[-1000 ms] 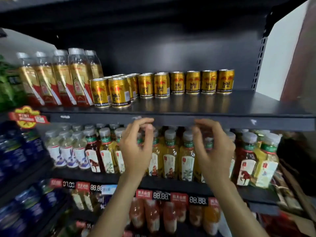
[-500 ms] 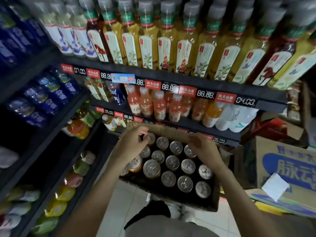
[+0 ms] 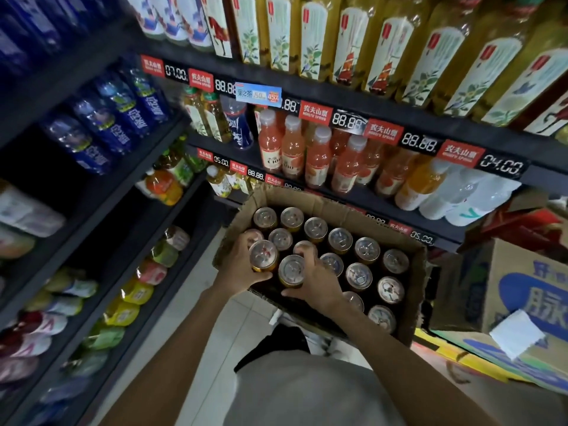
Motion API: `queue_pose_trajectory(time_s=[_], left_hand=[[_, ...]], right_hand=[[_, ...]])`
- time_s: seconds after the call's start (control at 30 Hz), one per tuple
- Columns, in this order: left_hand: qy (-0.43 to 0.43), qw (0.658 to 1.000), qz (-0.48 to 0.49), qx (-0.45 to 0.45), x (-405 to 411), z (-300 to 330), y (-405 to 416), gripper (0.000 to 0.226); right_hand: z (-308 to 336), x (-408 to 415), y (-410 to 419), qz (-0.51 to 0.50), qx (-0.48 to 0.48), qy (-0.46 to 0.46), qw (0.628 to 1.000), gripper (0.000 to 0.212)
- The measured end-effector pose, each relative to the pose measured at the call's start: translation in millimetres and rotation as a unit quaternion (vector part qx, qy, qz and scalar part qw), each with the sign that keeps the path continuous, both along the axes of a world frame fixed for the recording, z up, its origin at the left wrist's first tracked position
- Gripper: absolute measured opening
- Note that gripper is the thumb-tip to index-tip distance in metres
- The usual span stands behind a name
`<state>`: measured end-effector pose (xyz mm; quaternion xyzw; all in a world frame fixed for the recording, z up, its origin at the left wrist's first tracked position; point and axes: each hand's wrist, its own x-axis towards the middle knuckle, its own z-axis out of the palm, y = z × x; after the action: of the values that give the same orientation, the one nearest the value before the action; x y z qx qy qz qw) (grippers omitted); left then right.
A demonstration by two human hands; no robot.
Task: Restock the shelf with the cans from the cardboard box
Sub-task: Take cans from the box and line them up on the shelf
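Note:
An open cardboard box (image 3: 413,305) sits low in front of me, filled with several gold cans seen from their silver tops (image 3: 367,249). My left hand (image 3: 238,270) grips one gold can (image 3: 263,256) at the box's near left corner, and the can stands a little higher than its neighbours. My right hand (image 3: 316,279) curls round the can beside it (image 3: 291,270), fingers over its far side and thumb at the front. The can shelf above is out of view.
Dark shelves (image 3: 353,192) with orange and yellow drink bottles (image 3: 316,155) and price tags stand right behind the box. A side rack (image 3: 101,192) of blue bottles and pouches runs along the left. A printed carton (image 3: 528,290) sits at the right. Tiled floor lies below.
My view dropped from the top can shelf to the box. Both hands came down from the shelf edge into the box, and each now grips a can at its near left.

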<state>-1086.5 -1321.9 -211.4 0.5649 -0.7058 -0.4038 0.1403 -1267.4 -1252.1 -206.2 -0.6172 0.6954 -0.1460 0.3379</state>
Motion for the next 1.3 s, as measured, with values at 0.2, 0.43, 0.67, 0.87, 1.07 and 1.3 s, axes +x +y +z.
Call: queue_pose_trajectory(time_s=[0.2, 0.43, 0.67, 0.87, 1.07, 1.3], left_hand=[[0.088, 0.993, 0.073, 0.013, 0, 6, -1, 0.068], [0.316, 0.94, 0.117, 0.052, -36, 102, -26, 0.067], [0.42, 0.905, 0.065, 0.034, -94, 195, -56, 0.08], [0.435, 0.897, -0.025, -0.071, -138, 288, -81, 0.056], [0.434, 0.862, -0.068, -0.253, -188, 394, -106, 0.031], [0.378, 0.845, -0.067, -0.373, -248, 456, -155, 0.056]], right_hand=[[23, -18, -2, -0.186, -0.02, -0.266, 0.946, 0.069], [107, -69, -17, -0.269, -0.069, -0.446, 0.851, 0.067], [206, -106, -34, -0.266, -0.193, -0.379, 0.865, 0.058], [300, -138, -36, -0.194, -0.324, -0.319, 0.869, 0.053], [400, -173, -56, -0.158, -0.45, -0.285, 0.832, 0.049], [470, -222, -106, -0.174, -0.493, -0.25, 0.815, 0.046]])
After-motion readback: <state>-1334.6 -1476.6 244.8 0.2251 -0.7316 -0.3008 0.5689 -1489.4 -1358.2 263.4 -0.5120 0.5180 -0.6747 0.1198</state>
